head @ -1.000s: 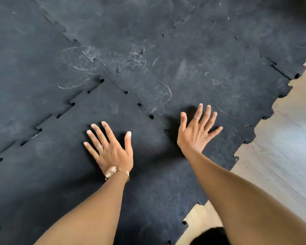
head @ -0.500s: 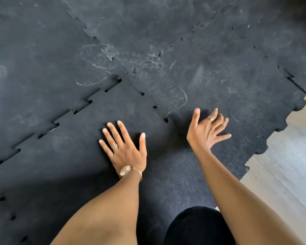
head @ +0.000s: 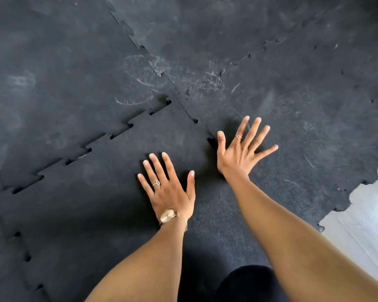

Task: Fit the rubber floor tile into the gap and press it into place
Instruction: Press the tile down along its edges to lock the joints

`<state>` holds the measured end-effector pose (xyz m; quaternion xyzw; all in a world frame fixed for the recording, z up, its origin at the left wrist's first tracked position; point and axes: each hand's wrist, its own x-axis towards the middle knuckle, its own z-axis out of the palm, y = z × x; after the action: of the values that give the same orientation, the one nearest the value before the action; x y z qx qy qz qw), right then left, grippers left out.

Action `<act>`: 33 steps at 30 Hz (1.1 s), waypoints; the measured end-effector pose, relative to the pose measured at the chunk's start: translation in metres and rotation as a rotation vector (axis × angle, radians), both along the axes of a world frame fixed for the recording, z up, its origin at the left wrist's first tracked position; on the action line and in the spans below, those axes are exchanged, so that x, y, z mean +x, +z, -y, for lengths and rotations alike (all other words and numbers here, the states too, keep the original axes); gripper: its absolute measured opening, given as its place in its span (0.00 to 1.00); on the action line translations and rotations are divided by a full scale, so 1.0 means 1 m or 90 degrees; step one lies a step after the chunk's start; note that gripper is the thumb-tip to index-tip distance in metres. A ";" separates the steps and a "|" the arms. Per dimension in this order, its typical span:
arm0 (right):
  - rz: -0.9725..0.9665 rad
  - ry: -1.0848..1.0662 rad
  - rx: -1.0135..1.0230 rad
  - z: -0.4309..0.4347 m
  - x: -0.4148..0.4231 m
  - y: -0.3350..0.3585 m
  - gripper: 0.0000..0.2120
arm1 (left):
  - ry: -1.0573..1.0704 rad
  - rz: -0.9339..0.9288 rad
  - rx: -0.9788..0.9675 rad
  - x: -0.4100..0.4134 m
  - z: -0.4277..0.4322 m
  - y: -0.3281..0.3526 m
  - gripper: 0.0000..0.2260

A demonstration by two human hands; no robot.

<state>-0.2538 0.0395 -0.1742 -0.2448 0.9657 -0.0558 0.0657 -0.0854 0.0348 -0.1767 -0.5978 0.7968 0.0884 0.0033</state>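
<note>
The rubber floor tile (head: pixel 109 192) under my left grip (head: pixel 169 190) is matte black, its neighbours smudged with chalky white scuffs (head: pixel 140 79). My watch (head: pixel 167 215) is rose-gold; the bare floor (head: pixel 362 219) pale grey-white.

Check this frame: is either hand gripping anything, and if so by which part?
Nothing is held. The left hand lies flat, fingers spread, on the rubber floor tile. The right hand is open and spread at the tile's right seam; contact cannot be told.
</note>
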 end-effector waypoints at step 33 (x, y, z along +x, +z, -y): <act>0.001 0.073 0.005 0.015 -0.016 -0.004 0.35 | 0.103 -0.041 -0.054 -0.007 0.118 0.000 0.34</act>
<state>-0.2701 0.0247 -0.1777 -0.2992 0.9504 -0.0484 0.0703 -0.0925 -0.0831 -0.1767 -0.6567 0.7486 0.0734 -0.0546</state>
